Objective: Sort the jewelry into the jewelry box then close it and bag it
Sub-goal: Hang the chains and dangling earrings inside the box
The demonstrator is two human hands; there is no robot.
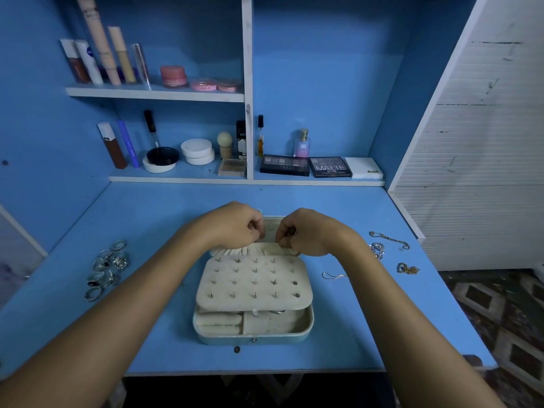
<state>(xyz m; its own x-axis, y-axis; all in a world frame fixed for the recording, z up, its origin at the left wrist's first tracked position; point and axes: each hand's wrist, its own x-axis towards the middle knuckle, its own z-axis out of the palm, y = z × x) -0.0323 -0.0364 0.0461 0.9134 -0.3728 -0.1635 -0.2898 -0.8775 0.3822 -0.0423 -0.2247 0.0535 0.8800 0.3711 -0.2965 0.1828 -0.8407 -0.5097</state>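
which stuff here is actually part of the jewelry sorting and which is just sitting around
Part of the job:
- open jewelry box with its earring panel
- rings left of the box
- chains to its right
- thin loose piece beside the box
- left hand and right hand at the lid pocket

Just lying about:
- cosmetics on the shelves
- eyeshadow palettes
- perfume bottle

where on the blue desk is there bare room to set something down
Bare blue desk runs between the shelf edge and both hands; also the front corners. Crowded: silver rings left, chains right, open cream jewelry box centre.
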